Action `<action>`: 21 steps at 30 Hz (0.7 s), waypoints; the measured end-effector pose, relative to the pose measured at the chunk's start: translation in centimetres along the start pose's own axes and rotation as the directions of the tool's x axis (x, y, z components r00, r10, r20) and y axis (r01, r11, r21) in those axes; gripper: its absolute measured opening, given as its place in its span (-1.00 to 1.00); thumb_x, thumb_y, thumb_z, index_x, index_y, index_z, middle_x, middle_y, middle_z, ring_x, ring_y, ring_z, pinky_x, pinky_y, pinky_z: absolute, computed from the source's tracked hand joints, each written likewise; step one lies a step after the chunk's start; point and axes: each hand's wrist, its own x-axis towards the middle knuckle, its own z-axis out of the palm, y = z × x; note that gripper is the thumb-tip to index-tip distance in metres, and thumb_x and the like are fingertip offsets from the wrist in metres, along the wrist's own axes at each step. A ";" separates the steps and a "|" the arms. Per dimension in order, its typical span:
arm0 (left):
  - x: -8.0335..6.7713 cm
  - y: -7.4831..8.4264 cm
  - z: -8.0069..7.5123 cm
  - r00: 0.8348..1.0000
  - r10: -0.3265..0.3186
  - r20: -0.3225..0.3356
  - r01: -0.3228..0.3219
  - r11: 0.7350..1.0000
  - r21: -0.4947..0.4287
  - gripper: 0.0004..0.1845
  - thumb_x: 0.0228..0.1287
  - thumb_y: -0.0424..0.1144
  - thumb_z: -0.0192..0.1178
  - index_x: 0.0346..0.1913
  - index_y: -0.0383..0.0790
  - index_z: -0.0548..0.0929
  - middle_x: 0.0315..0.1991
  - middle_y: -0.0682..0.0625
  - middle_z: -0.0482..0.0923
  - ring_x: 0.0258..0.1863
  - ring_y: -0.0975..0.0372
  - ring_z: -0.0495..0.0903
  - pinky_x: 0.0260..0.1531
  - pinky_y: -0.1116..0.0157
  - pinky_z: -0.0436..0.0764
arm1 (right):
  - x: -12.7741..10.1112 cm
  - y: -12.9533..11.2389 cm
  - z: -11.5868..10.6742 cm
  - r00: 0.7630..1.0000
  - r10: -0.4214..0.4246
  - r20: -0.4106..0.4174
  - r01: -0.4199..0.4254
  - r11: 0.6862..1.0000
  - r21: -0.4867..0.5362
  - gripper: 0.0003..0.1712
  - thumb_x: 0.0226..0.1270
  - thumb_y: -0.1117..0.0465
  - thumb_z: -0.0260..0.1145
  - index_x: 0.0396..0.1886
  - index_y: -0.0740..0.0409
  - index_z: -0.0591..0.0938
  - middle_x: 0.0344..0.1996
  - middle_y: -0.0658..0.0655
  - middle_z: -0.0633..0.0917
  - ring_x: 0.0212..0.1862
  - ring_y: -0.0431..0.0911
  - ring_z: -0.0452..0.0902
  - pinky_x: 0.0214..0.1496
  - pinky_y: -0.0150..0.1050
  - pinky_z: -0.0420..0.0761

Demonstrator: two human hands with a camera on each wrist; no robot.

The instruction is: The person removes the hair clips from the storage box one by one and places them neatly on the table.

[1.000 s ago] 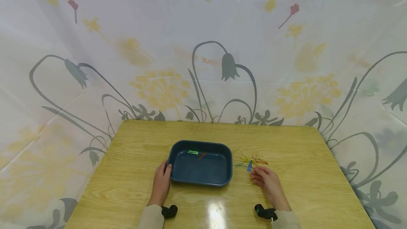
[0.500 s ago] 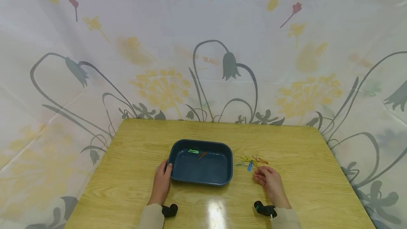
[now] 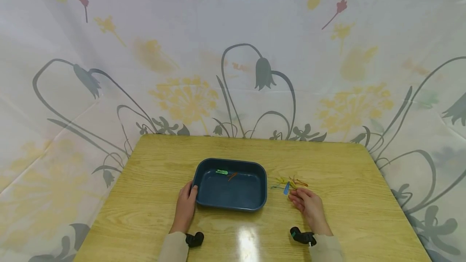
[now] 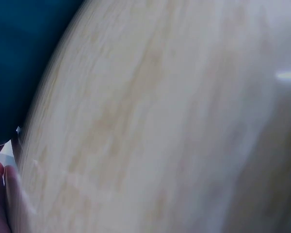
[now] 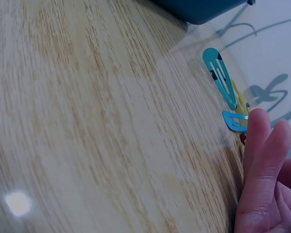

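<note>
A dark blue basin (image 3: 231, 193) sits on the table, its left rim gripped by my left hand (image 3: 185, 205), thumb over the edge. Inside it lie a light green hair clip (image 3: 222, 172) and an orange-brown one (image 3: 232, 176). To the right of the basin is a small pile of snap hair clips: a blue clip (image 3: 286, 188), a yellow clip (image 3: 280, 180), orange-red clips (image 3: 301, 183) and a teal clip (image 5: 211, 53). My right hand (image 3: 310, 207) has its fingertips right at the pile's near side; I cannot tell whether they pinch a clip.
The wooden table (image 3: 145, 193) ends at the back against a flower-printed cloth (image 3: 233, 19). Each wrist wears a black camera mount, such as the one on the right (image 3: 303, 236). Light glares off the tabletop at the front.
My right hand has shifted very slightly at the clip pile, and the blue clip stands a little apart from its fingertips. My left hand keeps its grip on the basin.
</note>
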 end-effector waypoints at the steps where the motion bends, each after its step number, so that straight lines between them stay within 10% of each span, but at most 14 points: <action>1: 0.0 0.0 0.0 1.000 0.000 0.001 0.000 1.000 -0.002 -0.30 0.34 0.25 -0.21 0.35 -0.17 0.24 0.34 -0.18 0.14 0.33 -0.04 0.15 0.25 -0.07 0.19 | 0.0 0.0 0.0 1.000 0.003 0.001 -0.003 1.000 -0.006 -0.59 0.46 0.28 -0.06 0.21 0.39 0.25 -0.36 -0.07 0.70 -0.31 -0.27 0.65 -0.29 -0.45 0.61; 21: -0.1 0.1 0.0 1.000 -0.001 0.000 0.001 1.000 -0.005 -0.34 0.36 0.21 -0.20 0.34 -0.16 0.26 0.33 -0.17 0.16 0.32 -0.03 0.18 0.25 -0.05 0.21 | -0.4 0.0 0.0 1.000 -0.004 -0.006 0.004 0.999 0.047 -0.62 0.45 0.26 -0.04 0.18 0.31 0.26 -0.42 -0.07 0.67 -0.36 -0.23 0.65 -0.30 -0.39 0.62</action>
